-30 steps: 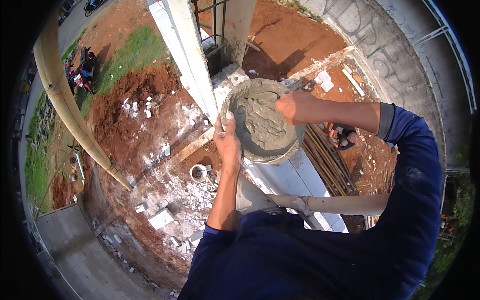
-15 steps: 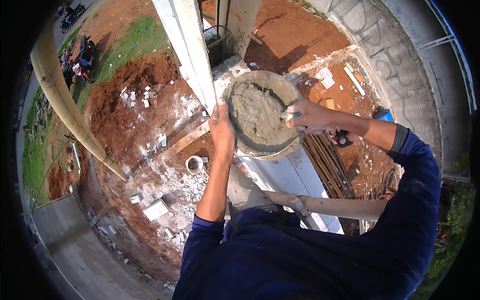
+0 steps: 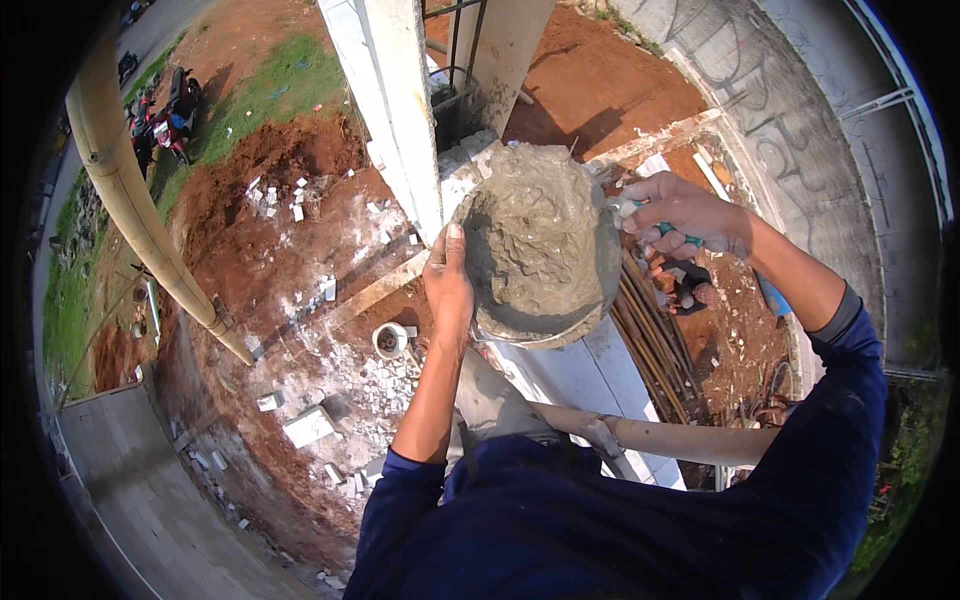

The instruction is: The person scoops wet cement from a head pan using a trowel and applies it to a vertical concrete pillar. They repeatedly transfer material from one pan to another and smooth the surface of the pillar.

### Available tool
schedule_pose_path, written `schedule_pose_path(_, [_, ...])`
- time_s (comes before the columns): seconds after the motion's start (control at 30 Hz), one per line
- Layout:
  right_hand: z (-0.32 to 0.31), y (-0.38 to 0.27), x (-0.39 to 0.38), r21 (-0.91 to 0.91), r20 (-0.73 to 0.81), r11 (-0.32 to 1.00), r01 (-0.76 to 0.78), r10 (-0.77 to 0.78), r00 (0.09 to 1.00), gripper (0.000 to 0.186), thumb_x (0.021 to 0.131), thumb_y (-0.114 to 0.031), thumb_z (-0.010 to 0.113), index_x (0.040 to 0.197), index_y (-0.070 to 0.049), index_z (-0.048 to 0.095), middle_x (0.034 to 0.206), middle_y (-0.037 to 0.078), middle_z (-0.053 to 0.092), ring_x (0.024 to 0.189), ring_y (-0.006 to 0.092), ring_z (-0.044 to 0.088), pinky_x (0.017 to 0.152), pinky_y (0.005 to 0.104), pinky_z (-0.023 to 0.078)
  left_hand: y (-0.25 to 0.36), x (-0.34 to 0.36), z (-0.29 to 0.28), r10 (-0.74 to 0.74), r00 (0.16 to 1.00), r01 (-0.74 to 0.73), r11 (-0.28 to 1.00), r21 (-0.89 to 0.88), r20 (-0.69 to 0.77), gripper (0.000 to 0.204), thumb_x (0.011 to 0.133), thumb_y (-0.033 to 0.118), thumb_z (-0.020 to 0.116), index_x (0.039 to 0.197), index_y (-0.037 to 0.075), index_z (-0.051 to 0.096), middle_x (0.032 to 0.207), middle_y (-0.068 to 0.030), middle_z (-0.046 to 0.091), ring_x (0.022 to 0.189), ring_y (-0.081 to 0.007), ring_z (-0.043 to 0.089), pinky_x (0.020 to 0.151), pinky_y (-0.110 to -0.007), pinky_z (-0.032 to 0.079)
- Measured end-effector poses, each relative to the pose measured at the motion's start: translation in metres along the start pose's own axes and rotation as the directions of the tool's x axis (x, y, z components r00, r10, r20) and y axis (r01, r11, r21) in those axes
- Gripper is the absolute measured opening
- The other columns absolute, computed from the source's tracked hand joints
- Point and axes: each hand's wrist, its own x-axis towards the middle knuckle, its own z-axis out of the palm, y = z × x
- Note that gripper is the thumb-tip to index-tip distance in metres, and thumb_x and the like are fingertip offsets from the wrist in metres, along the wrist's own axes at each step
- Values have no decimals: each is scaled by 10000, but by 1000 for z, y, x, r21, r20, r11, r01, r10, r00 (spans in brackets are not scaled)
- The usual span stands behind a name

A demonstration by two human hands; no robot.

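A round bucket of wet grey mortar (image 3: 540,225) sits in front of me beside the white wall edge, its mortar heaped toward the far side. My left hand (image 3: 449,285) is closed on the bucket's left rim (image 3: 470,312), thumb on top. Just past the right rim, my right hand (image 3: 690,215) is wrapped around the green handle of a trowel (image 3: 685,236). Its metal part near the rim shows only in part; I cannot make out the blade.
Below me stands a white block wall (image 3: 575,365), crossed by a bamboo pole (image 3: 690,440). A tall bamboo pole (image 3: 140,210) leans at left. A concrete column form with rebar (image 3: 485,70) rises ahead. Down at right, a person (image 3: 690,288) is near stacked poles (image 3: 650,340). White rubble (image 3: 310,425) litters the ground.
My right hand has drawn the trowel from inside the bucket out to the right, beyond the rim. The mortar is now heaped higher on the far side. My left hand keeps its grip.
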Motion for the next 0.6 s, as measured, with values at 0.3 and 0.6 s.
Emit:
schedule_pose_path(0.3, [7, -74, 121, -460, -309, 827, 324, -491, 815, 267, 940, -191, 652, 987, 71, 672, 723, 140, 639, 571, 183, 614, 490, 377, 479, 28, -10, 7, -9, 1000, 9, 1000, 26, 3, 676, 1065, 420, 645, 1484, -97, 522, 1427, -177, 626, 1336, -217, 555, 1160, -328, 391])
schedule_pose_path(0.6, [4, -102, 50, -952, -201, 302, 42, -725, 659, 265, 911, -162, 646, 933, 103, 651, 783, 293, 671, 763, 459, 685, 748, 525, 543, 40, -20, 8, -50, 998, 50, 999, 8, -26, 670, 1064, 404, 650, 1484, -101, 518, 1432, -186, 622, 1328, -222, 560, 1162, -338, 396])
